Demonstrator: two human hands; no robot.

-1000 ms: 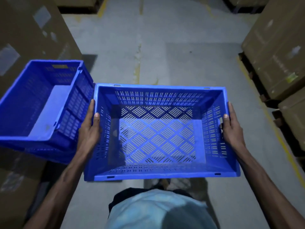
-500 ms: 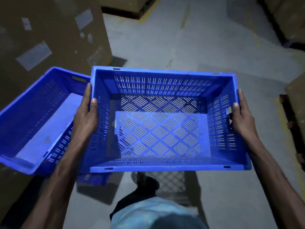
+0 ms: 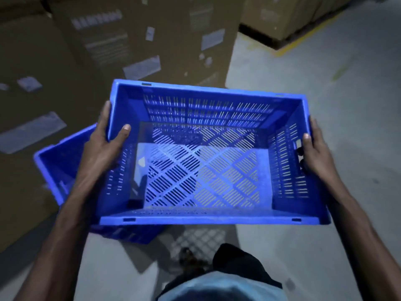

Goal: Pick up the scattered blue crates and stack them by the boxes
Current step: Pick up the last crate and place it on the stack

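Head view, looking down past the person's chest: a blue crate (image 3: 206,157) is held off the floor in both hands, its open top facing up and its far rim tilted slightly higher on the left. The left hand (image 3: 104,146) clasps the crate's left short wall near the far corner, thumb hooked over the rim into the interior, fingers down the outside. The right hand (image 3: 314,153) grasps the right short wall, thumb resting on the rim, with fingertips (image 3: 300,151) showing through the handle slot from the outside. Both grips are firm on the crate.

The crate is empty; its slotted floor shows a diamond lattice, and the walls carry rows of vertical slots. Below and to the left, a second blue crate (image 3: 63,161) is partly covered by the held one and by the left forearm; its rim and one corner show. Whether it sits directly on the floor cannot be told.

Tall cardboard boxes (image 3: 121,44) with pale labels stand directly behind and left of both crates. More boxes on a dark pallet (image 3: 280,22) stand at upper right, beside a yellow floor line (image 3: 303,38). The concrete floor (image 3: 325,88) is grey. The picture is dim and somewhat blurred.
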